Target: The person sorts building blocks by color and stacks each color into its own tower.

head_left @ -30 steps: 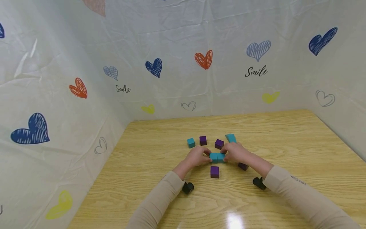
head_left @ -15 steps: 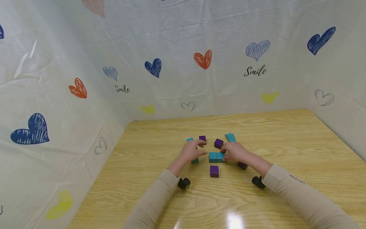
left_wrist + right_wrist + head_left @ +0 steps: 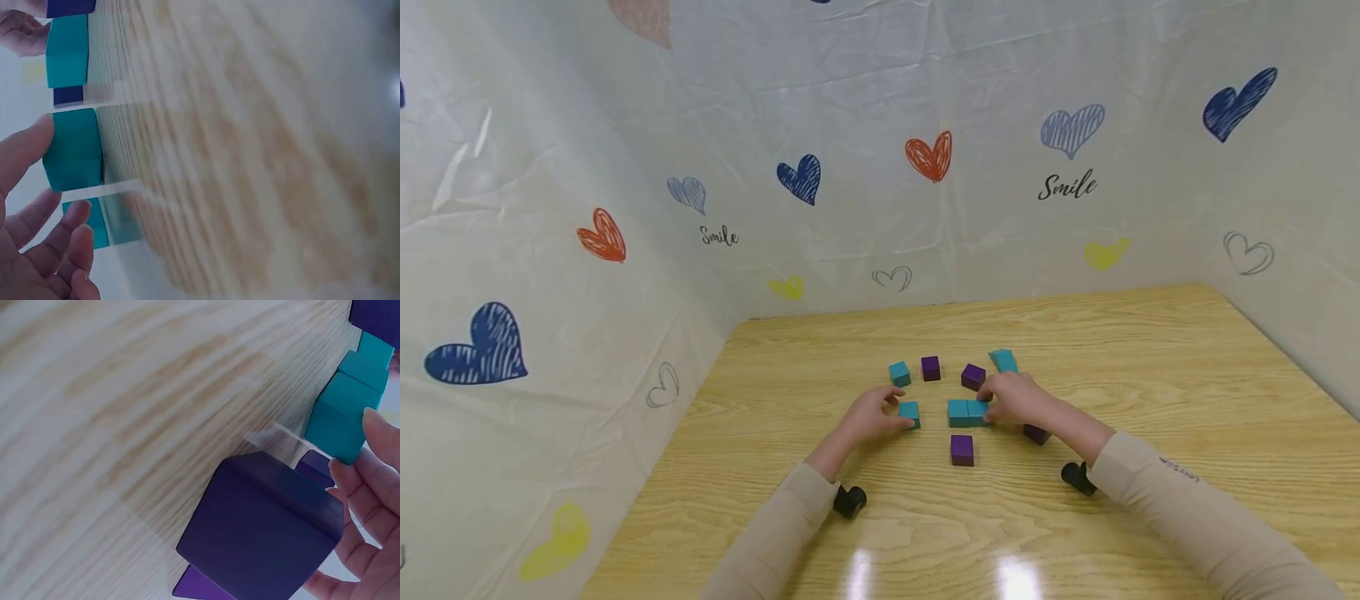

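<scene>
Two teal cubes sit side by side in the middle of the table. My right hand (image 3: 1018, 398) holds the right-hand teal cube (image 3: 978, 413) between thumb and fingers; its neighbour, the left-hand cube (image 3: 958, 413), stands flush against it. A gap to the left separates them from a third teal cube (image 3: 909, 415). My left hand (image 3: 868, 415) has thumb and index finger on opposite sides of that cube, and in the left wrist view the thumb touches the teal cube (image 3: 74, 150). The other left fingers curve loosely below it.
Behind are a teal cube (image 3: 899, 372), two purple cubes, left (image 3: 931, 368) and right (image 3: 973, 377), and a teal wedge (image 3: 1003, 361). A purple cube (image 3: 962, 450) sits in front of the pair. Another purple block (image 3: 1037, 434) is partly hidden by the right forearm.
My left hand has let go of the left cube of the joined pair and moved left, down to the separate teal cube. My right hand has stayed on the pair.
</scene>
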Available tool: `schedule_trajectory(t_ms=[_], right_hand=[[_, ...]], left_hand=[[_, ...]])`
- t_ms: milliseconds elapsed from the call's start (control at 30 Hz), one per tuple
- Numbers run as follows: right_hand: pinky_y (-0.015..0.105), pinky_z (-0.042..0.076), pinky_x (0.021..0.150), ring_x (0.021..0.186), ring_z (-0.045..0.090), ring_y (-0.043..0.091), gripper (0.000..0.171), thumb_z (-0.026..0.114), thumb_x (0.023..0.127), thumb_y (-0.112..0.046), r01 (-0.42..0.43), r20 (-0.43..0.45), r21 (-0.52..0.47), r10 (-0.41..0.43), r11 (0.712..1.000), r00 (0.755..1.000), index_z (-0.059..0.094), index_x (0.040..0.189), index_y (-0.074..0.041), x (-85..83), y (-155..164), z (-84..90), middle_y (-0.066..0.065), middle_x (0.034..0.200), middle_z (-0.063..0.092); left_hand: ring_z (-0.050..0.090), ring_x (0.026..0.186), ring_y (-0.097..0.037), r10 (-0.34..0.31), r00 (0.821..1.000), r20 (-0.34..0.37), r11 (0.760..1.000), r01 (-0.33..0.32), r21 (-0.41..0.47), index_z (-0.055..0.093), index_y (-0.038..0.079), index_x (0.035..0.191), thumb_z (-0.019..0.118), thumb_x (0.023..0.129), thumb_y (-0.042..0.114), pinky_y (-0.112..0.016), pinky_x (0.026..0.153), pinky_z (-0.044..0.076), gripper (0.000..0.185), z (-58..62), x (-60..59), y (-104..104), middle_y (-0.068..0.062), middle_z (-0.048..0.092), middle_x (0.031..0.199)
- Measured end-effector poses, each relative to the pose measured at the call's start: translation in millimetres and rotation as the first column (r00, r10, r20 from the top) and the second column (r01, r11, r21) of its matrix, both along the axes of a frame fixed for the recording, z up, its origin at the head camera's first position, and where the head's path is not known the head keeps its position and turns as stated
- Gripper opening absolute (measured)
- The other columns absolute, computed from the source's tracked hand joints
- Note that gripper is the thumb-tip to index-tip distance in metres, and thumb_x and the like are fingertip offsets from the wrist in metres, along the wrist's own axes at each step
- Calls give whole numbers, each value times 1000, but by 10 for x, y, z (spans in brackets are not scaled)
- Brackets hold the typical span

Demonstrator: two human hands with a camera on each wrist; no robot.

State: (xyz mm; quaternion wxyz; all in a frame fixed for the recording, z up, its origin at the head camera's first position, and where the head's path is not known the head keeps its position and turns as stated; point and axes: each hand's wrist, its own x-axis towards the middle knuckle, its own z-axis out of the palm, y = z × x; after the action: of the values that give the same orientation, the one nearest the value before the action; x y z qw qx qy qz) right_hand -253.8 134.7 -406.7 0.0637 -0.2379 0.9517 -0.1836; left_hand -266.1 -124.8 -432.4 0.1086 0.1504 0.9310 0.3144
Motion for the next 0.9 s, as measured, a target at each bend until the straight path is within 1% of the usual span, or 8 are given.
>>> schedule_trajectory(t_ms=[133, 267, 467, 533, 767, 900], right_hand=[[46, 46, 78, 94, 60, 28, 28, 75, 74, -14, -2, 4, 4, 2, 1000, 1000, 69, 100, -3, -5, 3, -7, 9, 99, 67], [47, 44, 80, 95, 60, 29, 29, 75, 75, -14, 0, 14, -1, 0, 1000, 1000, 69, 100, -3, -2, 0, -5, 10, 100, 67], [49, 43, 82, 95, 60, 29, 29, 75, 74, -13, 8, 18, -10, -7, 1000, 1000, 69, 100, -2, 4, -2, -6, 10, 100, 67], [49, 43, 82, 95, 60, 29, 29, 75, 74, -13, 11, 19, -11, -11, 1000, 1000, 69, 100, -3, 6, -4, -5, 10, 100, 67], [50, 42, 83, 97, 60, 30, 32, 74, 75, -16, 16, 10, 12, -17, 1000, 1000, 68, 103, -3, 13, 2, -10, 9, 102, 67], [51, 41, 84, 98, 59, 30, 36, 75, 75, -18, 23, 9, 15, -23, 1000, 1000, 66, 106, -1, 25, 27, -21, 10, 102, 67]], left_hand=[[55, 96, -23, -16, 1000, -11, 999, 17, 34, 59, 6, 114, 74, 78, 24, -37, 84, 46, 43, -36, 3, -13, -7, 61, 104], [55, 90, -20, -15, 1000, -9, 999, 16, 34, 61, 6, 106, 74, 77, 19, -34, 80, 46, 34, -28, 0, -6, -6, 62, 100], [56, 87, -19, -6, 1000, -4, 1000, 6, 18, 62, 6, 107, 74, 77, 16, -32, 76, 47, 34, -4, 6, 9, -6, 62, 99], [55, 85, -18, -6, 1000, -3, 1000, 6, 23, 62, 6, 107, 74, 77, 17, -31, 75, 47, 34, 2, 5, 14, -6, 62, 99], [53, 84, -16, 25, 999, 21, 998, -27, 62, 62, 8, 108, 74, 77, 22, -29, 72, 46, 36, 51, 3, 69, -4, 61, 101], [53, 83, -16, 13, 1000, -5, 998, -12, 60, 62, 9, 108, 74, 78, 24, -28, 71, 46, 36, 108, 7, 134, -3, 61, 101]])
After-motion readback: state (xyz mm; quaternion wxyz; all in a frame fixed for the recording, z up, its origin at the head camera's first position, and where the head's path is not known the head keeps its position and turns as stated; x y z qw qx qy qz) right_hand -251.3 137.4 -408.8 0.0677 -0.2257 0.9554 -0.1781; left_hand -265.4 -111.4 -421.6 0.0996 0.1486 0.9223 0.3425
